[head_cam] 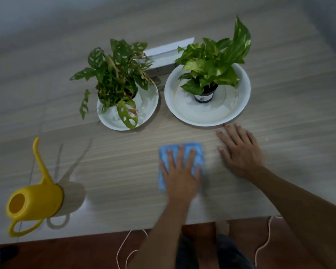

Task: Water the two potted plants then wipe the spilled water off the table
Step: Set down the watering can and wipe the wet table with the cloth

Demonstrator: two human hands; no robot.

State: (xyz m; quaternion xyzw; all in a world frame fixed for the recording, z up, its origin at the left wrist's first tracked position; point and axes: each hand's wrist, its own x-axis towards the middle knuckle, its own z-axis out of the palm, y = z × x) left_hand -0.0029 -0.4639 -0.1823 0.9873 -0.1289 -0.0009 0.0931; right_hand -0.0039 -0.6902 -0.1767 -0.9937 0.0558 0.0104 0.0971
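We press our left hand (179,172), fingers straight and spread, onto the blue cloth (197,152) near the table (120,171) front edge, presumably to soak up spill, while our open right hand (241,152) braces flat beside it, the watering can (35,200) set aside.

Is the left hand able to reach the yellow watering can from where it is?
Probably yes. The left hand lies flat on the blue cloth, and only bare table lies between it and the yellow watering can, standing off to its left.
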